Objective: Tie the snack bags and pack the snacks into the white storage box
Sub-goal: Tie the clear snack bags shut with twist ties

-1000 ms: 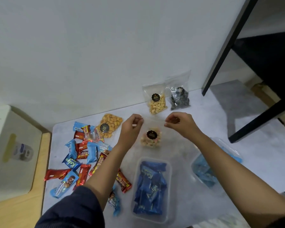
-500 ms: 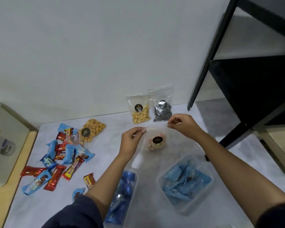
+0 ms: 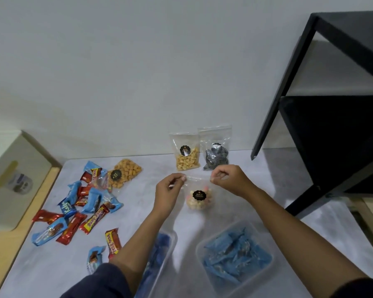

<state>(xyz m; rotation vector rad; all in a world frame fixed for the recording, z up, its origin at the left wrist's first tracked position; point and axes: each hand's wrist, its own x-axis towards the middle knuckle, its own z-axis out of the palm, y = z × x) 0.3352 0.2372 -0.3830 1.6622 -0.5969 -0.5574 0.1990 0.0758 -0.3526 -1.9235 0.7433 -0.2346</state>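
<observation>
While the left hand [image 3: 170,187] and right hand [image 3: 229,179] each pinch a top corner of the clear snack bag [image 3: 199,195] at centre frame, its seal apparently unclosed, a slipped corner could spill its biscuits onto the table [image 3: 52,269].

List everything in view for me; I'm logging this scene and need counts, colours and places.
held snack bag: one, clear with black label, pale and pink snacks, centre, top edge pinched by both hands
leaning snack bags: two, clear, one yellow snacks, one dark, against the wall
flat snack bag: one, clear, orange snacks, lying left of centre
wrapped snack bars: a loose pile, red and blue, left; exact count unclear
clear tubs: two, holding blue packets, near edge
table: one, pale grey
black shelf: one, right
white box: one, far left
left hand; right hand: centre
</observation>
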